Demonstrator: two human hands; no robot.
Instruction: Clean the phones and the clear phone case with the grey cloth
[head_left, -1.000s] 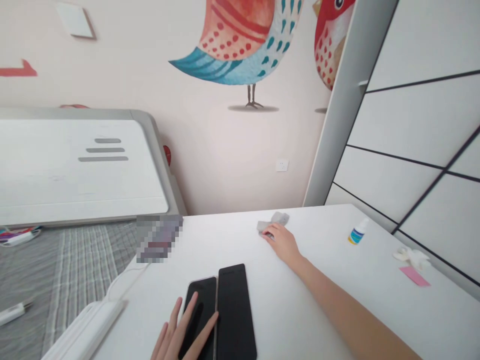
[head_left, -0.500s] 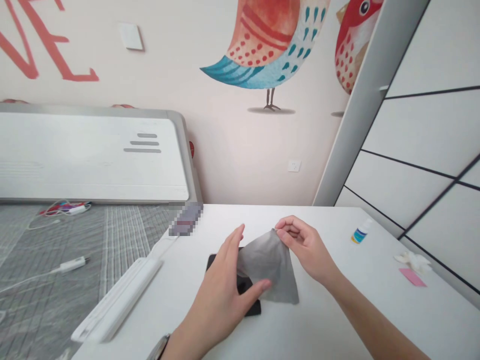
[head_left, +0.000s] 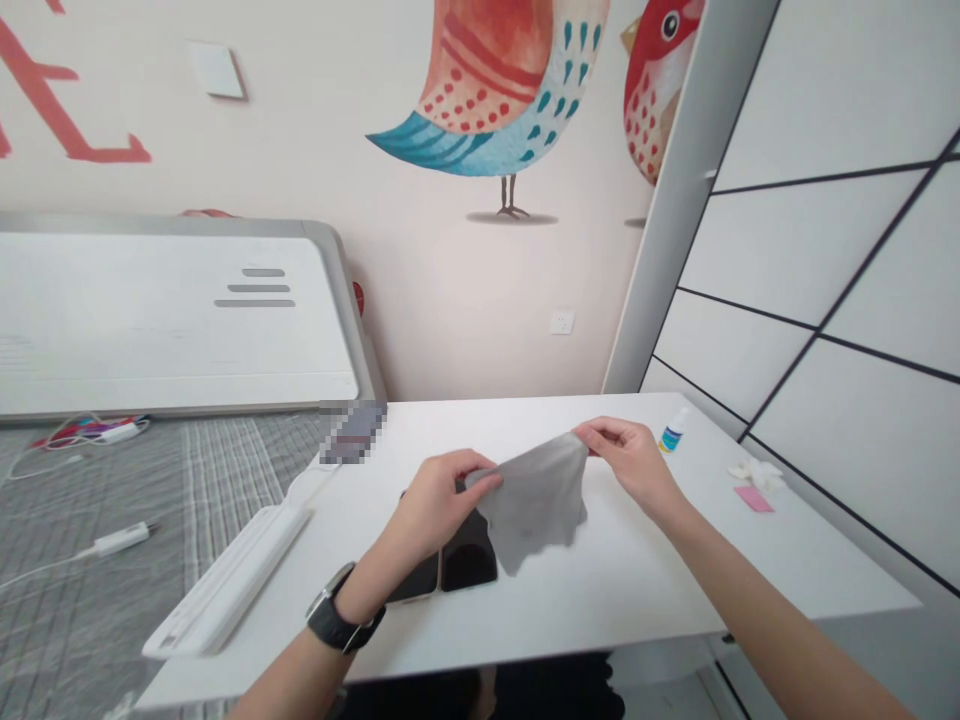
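My left grip (head_left: 444, 498) is clenched on one corner of a grey microfibre cloth (head_left: 534, 505), fingers folded over it, and my right grip (head_left: 628, 460) pinches the opposite corner between thumb and fingertips. Neither hand has released it. The cloth hangs between them in a loose, rippled sag, its lower edge dangling over two black-screened smartphones (head_left: 469, 552) that lie side by side on the white desk (head_left: 637, 585), one partly beneath my left hand and wrist. I cannot tell whether the cloth's lowest edge touches the glass. A black watch (head_left: 337, 622) sits on my left wrist. Farther right on the desk stands a small bottle with a blue label (head_left: 673, 432), and beyond it lie a crumpled white tissue (head_left: 754, 473) and a pink sticky note (head_left: 754, 499). Near the desk's left edge lies a long white strip (head_left: 225, 582), and past that a grey checked bedspread (head_left: 247, 470) carries a white charger (head_left: 120, 540) with its cable. As I judge it, I am at the step of spreading the cloth above the phones, and this hold calls for lowering it flat onto their screens.
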